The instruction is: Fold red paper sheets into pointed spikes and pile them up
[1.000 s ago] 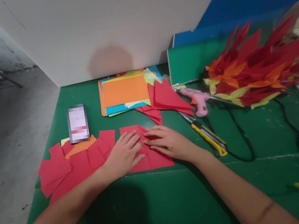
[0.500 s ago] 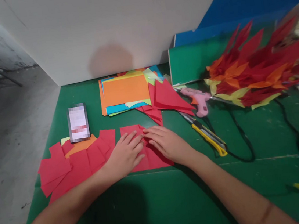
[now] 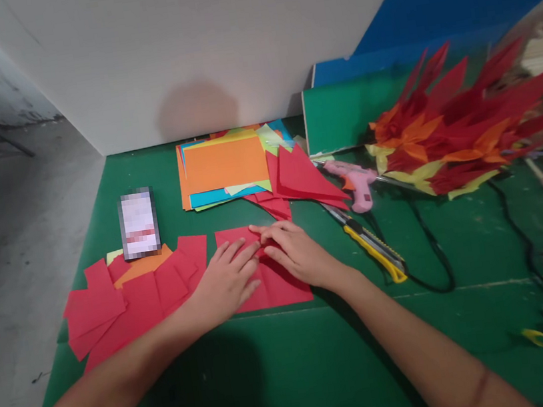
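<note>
A creased sheet of red paper [image 3: 283,283] lies on the green table in front of me. My left hand [image 3: 228,273] rests flat on its left half, fingers stretched out towards the middle crease. My right hand [image 3: 296,250] has its fingers bent and drawn together at the upper middle of the sheet, pinching a flap of it near the left fingertips. The fingers partly hide the fold. To the left of my left hand lie several cut pieces of red paper [image 3: 143,295], overlapping, with an orange piece [image 3: 142,269] among them.
A phone [image 3: 138,223] lies at the left. Behind the sheet are stacked coloured papers [image 3: 226,166] and folded red triangles [image 3: 302,175]. To the right are a yellow cutter knife [image 3: 377,252], a pink glue gun [image 3: 360,184] with its black cord, and a red-orange paper flower arrangement [image 3: 458,130].
The fingers of my right hand have bent and closed on the paper's fold, where they lay straighter before. My left hand stays nearly in place. The whole view has shifted slightly.
</note>
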Available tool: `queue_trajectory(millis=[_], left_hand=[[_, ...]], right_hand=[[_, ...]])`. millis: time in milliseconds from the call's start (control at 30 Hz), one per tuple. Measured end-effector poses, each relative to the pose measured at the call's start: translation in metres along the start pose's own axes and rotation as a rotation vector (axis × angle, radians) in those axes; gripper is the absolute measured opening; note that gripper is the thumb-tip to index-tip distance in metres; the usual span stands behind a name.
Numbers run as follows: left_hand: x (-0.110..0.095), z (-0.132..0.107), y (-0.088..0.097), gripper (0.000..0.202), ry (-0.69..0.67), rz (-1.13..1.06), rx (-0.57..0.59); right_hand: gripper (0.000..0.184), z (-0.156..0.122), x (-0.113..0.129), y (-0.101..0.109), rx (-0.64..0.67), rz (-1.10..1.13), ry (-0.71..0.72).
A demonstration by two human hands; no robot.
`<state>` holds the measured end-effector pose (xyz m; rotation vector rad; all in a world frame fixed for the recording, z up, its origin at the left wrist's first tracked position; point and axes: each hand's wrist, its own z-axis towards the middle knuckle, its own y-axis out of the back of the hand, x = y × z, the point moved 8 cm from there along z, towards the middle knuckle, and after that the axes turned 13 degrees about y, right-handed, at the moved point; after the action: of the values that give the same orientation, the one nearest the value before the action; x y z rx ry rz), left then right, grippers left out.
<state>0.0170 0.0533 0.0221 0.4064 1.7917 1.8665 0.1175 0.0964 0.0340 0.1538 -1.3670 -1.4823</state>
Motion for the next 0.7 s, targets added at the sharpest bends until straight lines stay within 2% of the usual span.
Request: queue_trajectory(millis=[133, 333, 567, 700], left_hand=[[0.0006, 0.0007, 0.0, 0.036, 0.013, -0.002, 0.007], [0.0018, 0.0014, 0.0016, 0.034, 0.022, -0.041, 0.02], [0.0044, 0.0001, -0.0024, 0.048, 0.05, -0.071, 0.033], [0.0042, 0.0004, -0.0048, 0.05, 0.044, -0.062, 0.052]], right_hand=[[0.012, -0.005, -0.0013, 0.0054, -0.04, 0.032, 0.038], [0.012, -0.0063, 0.0024, -0.0005, 0.045, -0.009, 0.101], [0.02, -0.007, -0.0019, -0.003, 0.041, -0.028, 0.1], [0.026, -0.0079, -0.004, -0.004, 0.036, -0.024, 0.091]])
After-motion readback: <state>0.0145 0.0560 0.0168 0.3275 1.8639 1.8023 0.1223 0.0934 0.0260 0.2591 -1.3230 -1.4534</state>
